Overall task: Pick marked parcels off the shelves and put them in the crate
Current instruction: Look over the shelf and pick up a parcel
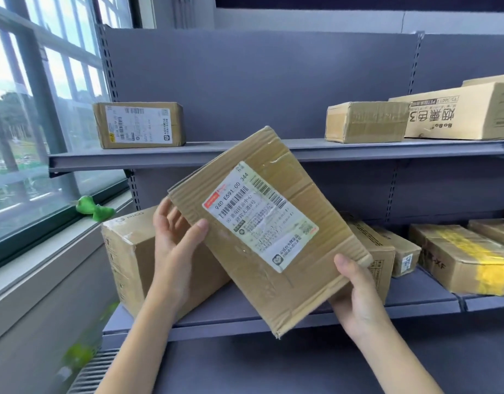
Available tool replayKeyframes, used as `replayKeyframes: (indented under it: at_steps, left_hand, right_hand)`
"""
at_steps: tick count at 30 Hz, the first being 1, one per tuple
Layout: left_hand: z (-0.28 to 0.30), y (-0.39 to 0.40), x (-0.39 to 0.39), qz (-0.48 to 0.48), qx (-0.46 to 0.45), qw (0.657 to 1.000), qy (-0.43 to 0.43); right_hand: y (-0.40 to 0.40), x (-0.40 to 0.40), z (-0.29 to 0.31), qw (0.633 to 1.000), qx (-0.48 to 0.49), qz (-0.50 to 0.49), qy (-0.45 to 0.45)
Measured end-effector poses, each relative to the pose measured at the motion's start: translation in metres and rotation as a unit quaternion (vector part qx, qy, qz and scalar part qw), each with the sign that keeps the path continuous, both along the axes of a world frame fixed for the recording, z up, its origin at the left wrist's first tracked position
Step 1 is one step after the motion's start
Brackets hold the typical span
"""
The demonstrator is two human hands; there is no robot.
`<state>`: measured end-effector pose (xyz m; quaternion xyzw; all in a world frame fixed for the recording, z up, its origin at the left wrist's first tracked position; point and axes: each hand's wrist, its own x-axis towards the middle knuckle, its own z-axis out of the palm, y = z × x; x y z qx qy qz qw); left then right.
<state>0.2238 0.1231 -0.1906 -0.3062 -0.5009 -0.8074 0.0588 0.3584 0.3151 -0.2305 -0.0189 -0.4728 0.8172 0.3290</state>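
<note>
I hold a flat cardboard parcel [284, 268] tilted in front of the grey shelves, its white shipping label facing me. My left hand [176, 245] grips its left edge, thumb on the front face and fingers behind. My right hand [355, 291] grips the lower right corner, thumb on top. The crate is out of view.
The upper shelf [245, 155] carries a labelled box [140, 125] at the left and two boxes [367, 122] at the right. On the lower shelf [421, 300] stand a large PICO box [125, 251] and several parcels, one with yellow tape [466, 257]. A window is at the left.
</note>
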Motion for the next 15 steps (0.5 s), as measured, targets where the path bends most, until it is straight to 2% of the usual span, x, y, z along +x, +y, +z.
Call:
replayKeyframes:
  at_steps: [3,7,12,15]
  left_hand:
    - [0.02,-0.017,-0.009,0.035,-0.079,0.996,0.024]
    - [0.039,-0.028,-0.006,0.005,-0.165,0.986,0.039]
    - [0.04,-0.037,0.009,0.019,-0.204,0.977,0.061]
    - [0.04,-0.038,0.017,0.046,-0.189,0.978,0.081]
  right_hand:
    - [0.013,0.007,0.018,0.997,0.079,-0.014,0.002]
    - [0.02,0.014,0.047,0.986,0.163,-0.018,0.02]
    - [0.024,0.017,0.074,0.978,0.194,-0.066,0.028]
    - [0.021,0.023,0.1,0.961,0.264,-0.053,0.059]
